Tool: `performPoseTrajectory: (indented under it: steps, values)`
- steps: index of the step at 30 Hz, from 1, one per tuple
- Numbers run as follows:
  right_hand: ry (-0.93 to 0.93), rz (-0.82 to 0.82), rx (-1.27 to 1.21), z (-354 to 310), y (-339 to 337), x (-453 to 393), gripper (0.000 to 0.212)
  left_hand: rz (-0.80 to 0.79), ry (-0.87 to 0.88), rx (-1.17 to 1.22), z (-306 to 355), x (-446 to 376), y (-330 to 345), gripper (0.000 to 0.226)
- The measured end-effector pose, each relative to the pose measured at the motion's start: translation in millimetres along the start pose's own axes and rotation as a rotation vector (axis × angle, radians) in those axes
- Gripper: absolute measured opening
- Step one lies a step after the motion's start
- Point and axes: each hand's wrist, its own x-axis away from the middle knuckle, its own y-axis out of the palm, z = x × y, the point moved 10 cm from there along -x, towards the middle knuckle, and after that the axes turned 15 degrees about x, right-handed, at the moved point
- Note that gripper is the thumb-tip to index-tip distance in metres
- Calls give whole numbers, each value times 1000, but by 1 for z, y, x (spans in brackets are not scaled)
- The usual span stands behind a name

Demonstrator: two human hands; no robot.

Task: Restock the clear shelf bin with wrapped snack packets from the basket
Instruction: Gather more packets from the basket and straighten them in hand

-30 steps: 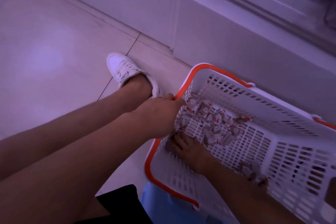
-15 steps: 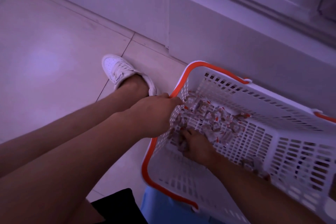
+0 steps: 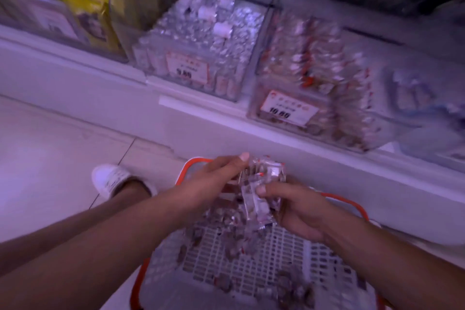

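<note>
price tag (image 3: 288,110) "10.89", price tag (image 3: 186,68) "5.89"

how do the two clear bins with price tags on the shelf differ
The left bin holds small silvery-white wrapped pieces; the right bin holds clear packets with red marks. The left bin sits further back, the right bin nearer the shelf edge. Both are clear, well filled, with white price tags.

Bare forearms without sleeves, a white sneaker (image 3: 110,178) on the one visible foot.
</note>
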Motion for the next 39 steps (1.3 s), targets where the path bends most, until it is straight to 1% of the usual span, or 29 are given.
performPoseTrajectory:
  steps: [1,2,3,4,6,7,8,10,11,13,15,16,18,19,21,22,23,24,25,26,28,29,30,32,33,34,35,36,39]
  values:
    - [-38,8,-14,-15,-4,16,51,-87,9,89,0,8,24,47]
    - [-69,31,-11,-27,-8,32,49,-165,47,129,3,18,47,44]
    - [-92,62,-8,-34,-12,46,46,-208,104,118,7,26,63,47]
    - [-111,95,-12,-39,-16,58,45,-209,175,63,13,33,73,54]
    - [-132,163,-79,-40,-26,75,38,-126,304,-59,30,40,78,66]
    - [-143,193,-136,-41,-30,80,30,-76,342,-101,38,42,77,67]
    - [-157,210,-189,-42,-32,83,24,-26,371,-148,47,43,75,63]
    - [-186,234,-248,-46,-37,85,22,86,421,-241,61,42,67,50]
    - [-188,258,-251,-48,-40,84,20,115,441,-246,65,40,63,45]
    - [-191,309,-230,-51,-48,82,11,125,487,-255,68,34,65,43]
    - [-161,375,-211,-52,-59,78,15,155,512,-223,69,28,67,45]
    - [-147,400,-192,-53,-64,75,19,192,494,-176,68,23,67,43]
    - [-155,401,-136,-59,-65,69,22,252,400,-99,62,15,65,31]
    - [-174,394,-120,-63,-66,66,22,251,357,-71,61,12,65,35]
    - [-200,380,-106,-70,-65,62,21,199,304,-51,63,7,69,53]
    - [-207,374,-88,-72,-66,59,21,181,286,-37,64,4,70,56]
    - [-211,372,-72,-74,-68,57,18,190,275,1,65,1,67,52]
    - [-204,374,-70,-74,-70,55,15,231,254,66,64,-1,60,47]
    - [-194,372,-78,-73,-73,53,12,282,217,151,59,-4,51,46]
    - [-194,352,-87,-73,-74,51,13,319,173,237,54,-6,45,50]
    - [-226,263,-91,-77,-66,49,19,332,104,341,46,-10,43,61]
    - [-237,210,-86,-79,-59,48,21,318,77,354,43,-12,45,66]
    - [-237,169,-67,-79,-52,47,23,265,45,366,40,-14,50,70]
    - [-214,154,22,-75,-44,45,21,63,-37,384,35,-15,75,78]
    - [-202,174,79,-74,-43,44,16,-13,-53,357,34,-12,84,75]
    - [-194,198,129,-74,-44,44,11,-54,-41,334,37,-9,89,63]
    - [-187,216,157,-75,-45,44,11,-67,-10,329,39,-8,89,47]
    - [-187,217,167,-78,-45,45,13,-67,28,342,41,-8,86,38]
    - [-237,162,219,-91,-41,50,16,-53,99,378,45,-6,78,50]
